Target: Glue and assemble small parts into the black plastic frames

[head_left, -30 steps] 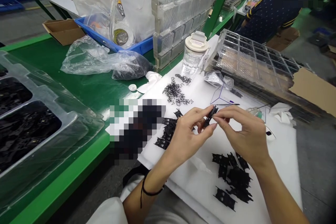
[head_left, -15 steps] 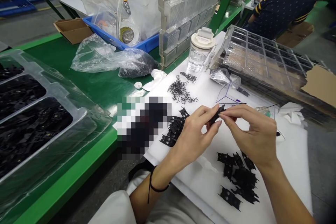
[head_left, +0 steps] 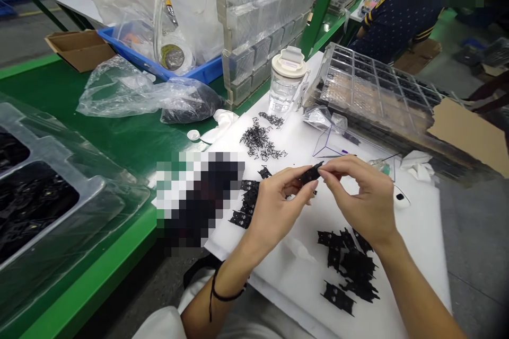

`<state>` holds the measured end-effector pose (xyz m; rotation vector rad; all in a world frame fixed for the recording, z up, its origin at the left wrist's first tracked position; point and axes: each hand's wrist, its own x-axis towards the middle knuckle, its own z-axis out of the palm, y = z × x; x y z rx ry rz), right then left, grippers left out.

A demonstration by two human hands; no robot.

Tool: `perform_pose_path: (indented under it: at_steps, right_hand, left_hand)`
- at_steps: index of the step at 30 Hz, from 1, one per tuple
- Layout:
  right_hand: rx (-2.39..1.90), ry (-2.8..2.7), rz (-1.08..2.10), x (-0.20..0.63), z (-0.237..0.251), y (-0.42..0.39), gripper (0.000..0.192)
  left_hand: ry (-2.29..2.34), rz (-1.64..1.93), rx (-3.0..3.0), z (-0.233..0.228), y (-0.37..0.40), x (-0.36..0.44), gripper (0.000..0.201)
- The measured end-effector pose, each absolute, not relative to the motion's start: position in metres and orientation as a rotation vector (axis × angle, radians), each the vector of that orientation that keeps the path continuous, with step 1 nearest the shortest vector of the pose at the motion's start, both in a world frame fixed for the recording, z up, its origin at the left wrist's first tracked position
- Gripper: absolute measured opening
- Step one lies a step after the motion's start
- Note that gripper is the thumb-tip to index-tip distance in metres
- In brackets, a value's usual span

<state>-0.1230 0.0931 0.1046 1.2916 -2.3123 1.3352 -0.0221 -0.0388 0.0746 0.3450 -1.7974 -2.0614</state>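
Observation:
A flat black plastic part (head_left: 310, 174) with notched edges is held over the white work surface. My left hand (head_left: 276, 204) grips it between thumb and fingers at its left side. At its right end, the thumb and index fingertips of my right hand (head_left: 360, 196) are pinched together against it; any smaller piece between them is hidden. Similar black parts lie in a pile (head_left: 248, 201) beside my left hand, partly covered by it. Another pile of black parts (head_left: 353, 267) sits below my right hand. Beyond my hands is a scatter of small bent black wire pieces (head_left: 260, 140).
A lidded clear jar (head_left: 287, 77) stands at the back, near a compartment tray (head_left: 377, 85). Left are a bin of black parts (head_left: 85, 190), a plastic bag (head_left: 119, 87) and a blue tray (head_left: 207, 68). A person in a dark shirt (head_left: 397, 21) sits beyond.
The view has turned slightly to the right. The black part is tipped so that more of its broad face shows, and both hands remain on it.

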Motion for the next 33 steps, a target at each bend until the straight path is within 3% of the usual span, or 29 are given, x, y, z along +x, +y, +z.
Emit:
perform_pose_path:
  at_steps: [17,33]
  right_hand:
    - [1.389,-2.257,1.207,-0.121,0.097,0.101,0.019]
    - [1.237,-2.363,1.151,-0.117,0.095,0.098,0.003]
  left_hand:
    - [-1.917,-1.972,0.225,0.070,-0.035,-0.020,0.039]
    - [-1.851,-2.023,0.217,0.068,-0.034,-0.019,0.039]
